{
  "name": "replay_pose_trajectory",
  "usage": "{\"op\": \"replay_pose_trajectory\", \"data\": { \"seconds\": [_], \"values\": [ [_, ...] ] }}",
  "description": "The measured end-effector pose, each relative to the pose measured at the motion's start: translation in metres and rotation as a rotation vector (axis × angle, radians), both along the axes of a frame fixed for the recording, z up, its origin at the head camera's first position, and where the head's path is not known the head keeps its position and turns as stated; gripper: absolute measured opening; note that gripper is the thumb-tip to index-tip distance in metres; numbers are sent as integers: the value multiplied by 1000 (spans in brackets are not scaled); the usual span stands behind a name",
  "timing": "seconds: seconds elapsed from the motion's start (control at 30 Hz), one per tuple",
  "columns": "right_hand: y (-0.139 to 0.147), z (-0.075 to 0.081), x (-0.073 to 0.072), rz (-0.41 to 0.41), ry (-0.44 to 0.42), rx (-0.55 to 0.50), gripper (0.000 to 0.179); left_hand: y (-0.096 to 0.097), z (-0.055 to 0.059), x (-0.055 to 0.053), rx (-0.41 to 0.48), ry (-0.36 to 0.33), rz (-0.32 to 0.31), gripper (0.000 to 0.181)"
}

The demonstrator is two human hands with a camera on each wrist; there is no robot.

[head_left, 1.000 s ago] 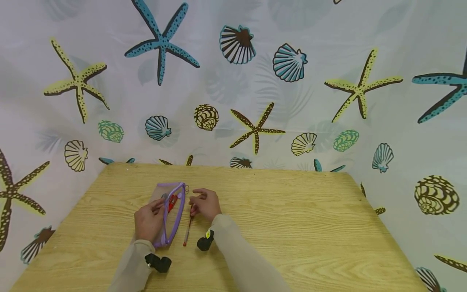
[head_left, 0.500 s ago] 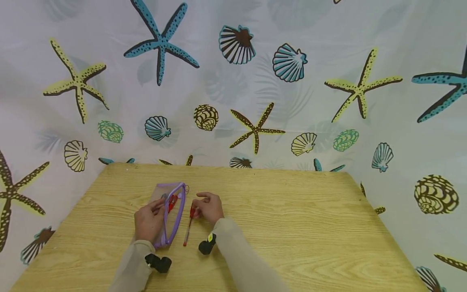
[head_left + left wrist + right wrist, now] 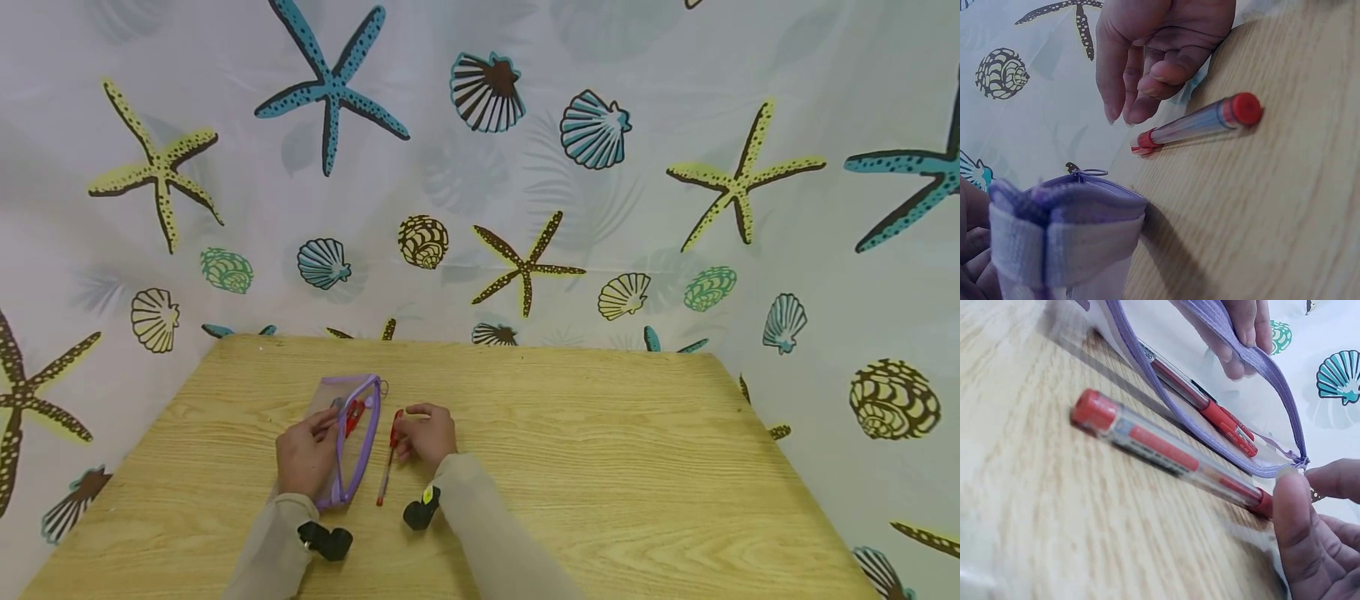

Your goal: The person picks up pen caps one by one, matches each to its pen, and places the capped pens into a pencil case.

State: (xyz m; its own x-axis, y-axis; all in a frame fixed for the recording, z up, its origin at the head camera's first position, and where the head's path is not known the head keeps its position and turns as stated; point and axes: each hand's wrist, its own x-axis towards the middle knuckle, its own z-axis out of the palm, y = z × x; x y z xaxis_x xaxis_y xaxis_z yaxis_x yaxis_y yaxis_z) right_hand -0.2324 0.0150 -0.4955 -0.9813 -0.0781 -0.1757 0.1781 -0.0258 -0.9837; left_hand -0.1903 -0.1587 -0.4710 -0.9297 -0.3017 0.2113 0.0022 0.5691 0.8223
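Note:
My left hand (image 3: 305,458) pinches the near edge of a translucent pencil pouch (image 3: 366,454) with a purple zipper rim, whose mouth gapes. Inside lies a red-capped pen (image 3: 1225,428), showing through the opening in the right wrist view. Another clear-barrelled pen (image 3: 1160,450), with a red cap and red end, lies on the table just right of the pouch. My right hand (image 3: 429,437) hovers beside this pen's cap, fingers loosely bent. In the left wrist view, a gap shows between the right hand's fingertips (image 3: 1138,119) and the pen.
The wooden table (image 3: 600,450) stretches far to the right of both hands. A curtain (image 3: 660,50) printed with shells and starfish stands behind it and along its sides. A small ring pull (image 3: 385,387) hangs at the pouch's far corner.
My right hand has drawn off the pen's cap, a little right and nearer to me, uncovering more of the cap. The pen, pouch and left hand stay in place.

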Motion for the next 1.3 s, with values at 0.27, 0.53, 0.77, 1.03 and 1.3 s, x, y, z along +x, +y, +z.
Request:
{"op": "replay_pose_trajectory", "data": {
  "seconds": [0.27, 0.53, 0.77, 1.03, 1.3],
  "values": [
    [-4, 2, 4, -31, -38, 42, 33, 0, -4, 1, 7, 6, 10, 27],
    [-7, 1, 4, -35, -45, 96, 29, 1, -5, 3, 12, 3, 9, 27],
    [-9, -2, 1, -19, -65, 166, 18, 1, -5, 4, 10, 9, 2, 27],
    [-9, -4, -2, -18, -85, 179, 10, 1, -5, 4, 5, 12, -3, 28],
    [-7, -2, 0, -11, -72, 216, 10, 2, -8, 3, 0, 27, 5, 27]
  ]
}}
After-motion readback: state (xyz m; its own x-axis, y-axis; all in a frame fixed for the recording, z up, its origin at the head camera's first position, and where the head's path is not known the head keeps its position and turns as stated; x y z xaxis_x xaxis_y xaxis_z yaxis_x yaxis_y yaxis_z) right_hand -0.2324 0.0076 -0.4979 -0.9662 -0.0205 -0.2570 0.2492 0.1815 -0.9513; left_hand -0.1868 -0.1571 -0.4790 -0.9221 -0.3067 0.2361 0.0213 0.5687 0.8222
